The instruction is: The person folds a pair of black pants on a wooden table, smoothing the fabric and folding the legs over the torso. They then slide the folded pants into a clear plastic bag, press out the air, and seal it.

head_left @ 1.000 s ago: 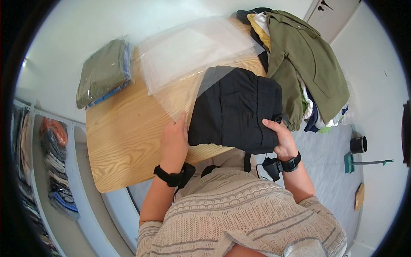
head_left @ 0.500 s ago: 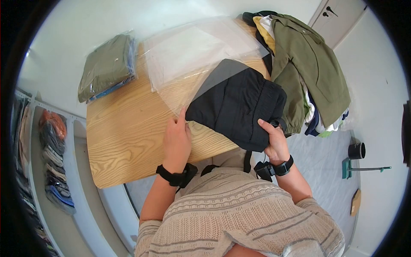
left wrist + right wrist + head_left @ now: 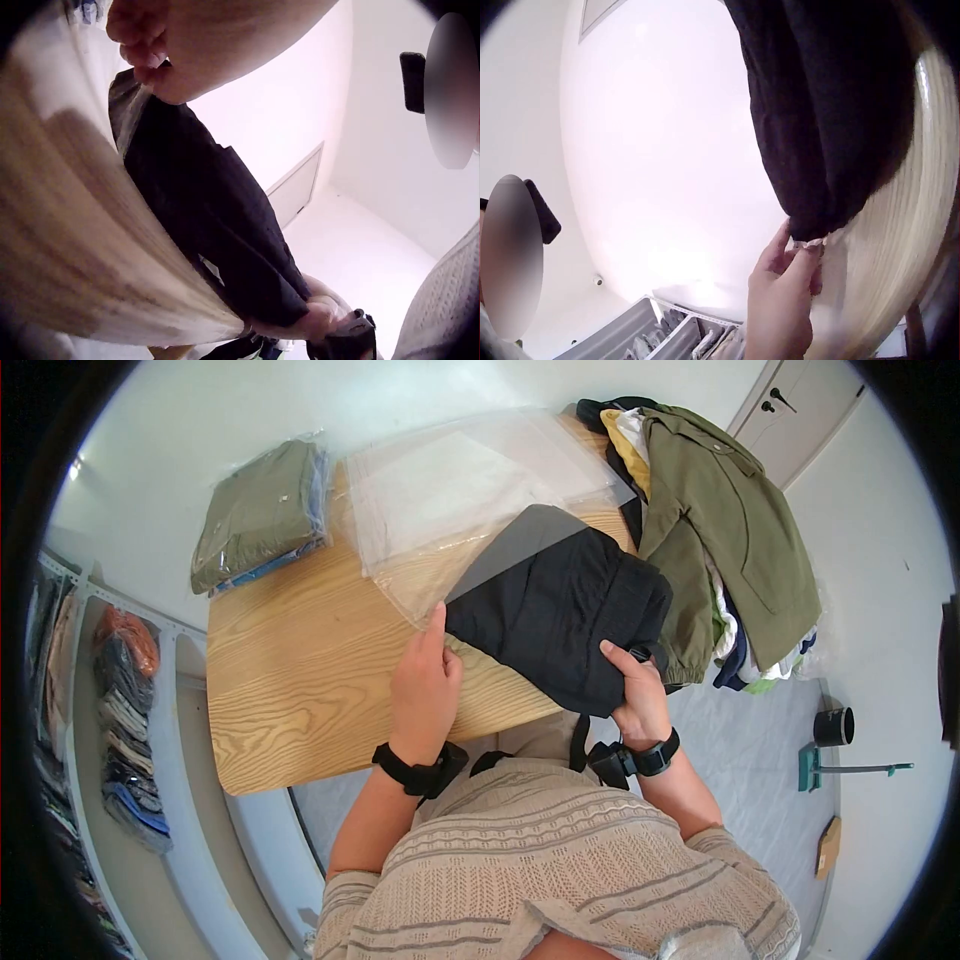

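A folded black garment (image 3: 560,615) with a gathered band is held at the table's front edge. My right hand (image 3: 640,695) grips its near right end, thumb on top and the other fingers underneath. The garment's far left corner lies beneath a clear plastic bag (image 3: 425,580), which greys the black cloth. My left hand (image 3: 425,685) is at the bag's near edge beside the garment's left corner, index finger extended along it. In the right wrist view the left hand (image 3: 784,292) pinches the crumpled plastic edge right at the end of the black cloth.
More flat clear bags (image 3: 450,480) lie across the back of the wooden table (image 3: 290,690). A bagged stack of folded clothes (image 3: 265,515) stands at back left. To the right is a heap of clothes under an olive jacket (image 3: 720,530). Shelves (image 3: 130,720) hold clothes at far left.
The black garment has tilted, its right end dropping nearer the body and its left corner under the bag. The left hand has moved slightly forward and right along the bag's edge.
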### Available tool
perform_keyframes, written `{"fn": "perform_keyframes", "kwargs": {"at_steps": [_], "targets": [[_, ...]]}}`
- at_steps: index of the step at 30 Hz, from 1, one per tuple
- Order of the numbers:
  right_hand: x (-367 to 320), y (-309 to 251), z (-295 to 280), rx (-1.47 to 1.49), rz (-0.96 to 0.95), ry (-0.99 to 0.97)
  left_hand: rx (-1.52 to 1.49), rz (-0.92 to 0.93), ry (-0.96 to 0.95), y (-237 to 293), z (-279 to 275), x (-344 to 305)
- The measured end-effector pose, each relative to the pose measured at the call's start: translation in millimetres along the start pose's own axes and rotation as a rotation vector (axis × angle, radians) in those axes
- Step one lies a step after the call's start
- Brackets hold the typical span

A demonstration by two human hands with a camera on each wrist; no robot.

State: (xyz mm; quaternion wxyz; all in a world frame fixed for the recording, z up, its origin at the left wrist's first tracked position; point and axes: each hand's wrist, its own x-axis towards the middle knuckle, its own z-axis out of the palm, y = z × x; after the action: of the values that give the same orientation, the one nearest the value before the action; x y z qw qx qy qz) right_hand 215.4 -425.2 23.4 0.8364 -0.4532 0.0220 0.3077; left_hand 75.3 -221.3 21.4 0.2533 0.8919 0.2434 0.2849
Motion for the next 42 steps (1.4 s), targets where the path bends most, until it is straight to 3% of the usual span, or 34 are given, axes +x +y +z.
{"fn": "perform_keyframes", "kwargs": {"at_steps": [3,10,12,18,22,29,31,32,35,37,38,40,42], "targets": [[6,10,7,0.016,-0.073,0.015,0.014,0.024,-0.017,4,0,1],[3,12,24,0.068,-0.018,-0.128,0.003,0.055,-0.068,4,2,-2],[9,12,13,0.037,0.295,-0.167,-0.017,0.056,-0.067,4,2,-1],[16,23,24,0.073,0.213,-0.224,-0.03,0.112,-0.015,7,-1,-3],[23,28,40,0.113,0.197,-0.285,0.068,0.152,-0.107,4,-1,-11],[28,39,54,0.076,0.263,-0.269,-0.084,0.163,-0.027,-7,3,-19],[30,47,50,0.054,0.311,-0.278,-0.198,-0.122,-0.087,-3,-2,-20],[25,48,50,0.058,0.306,-0.278,-0.196,-0.116,-0.089,3,-9,-18],[-4,47,51,0.014,0.274,-0.214,-0.062,0.0,-0.013,21,-41,-20],[-9,41,62,-0.072,0.264,-0.183,-0.029,0.332,-0.117,23,-56,-2],[-17,41,56,-0.16,0.257,-0.151,-0.052,0.315,-0.157,33,-52,2],[-6,57,41,-0.183,0.238,-0.137,0.214,0.601,-0.29,49,-46,27],[-4,51,39,-0.257,0.301,-0.118,0.261,0.563,-0.291,48,-21,36]]}}
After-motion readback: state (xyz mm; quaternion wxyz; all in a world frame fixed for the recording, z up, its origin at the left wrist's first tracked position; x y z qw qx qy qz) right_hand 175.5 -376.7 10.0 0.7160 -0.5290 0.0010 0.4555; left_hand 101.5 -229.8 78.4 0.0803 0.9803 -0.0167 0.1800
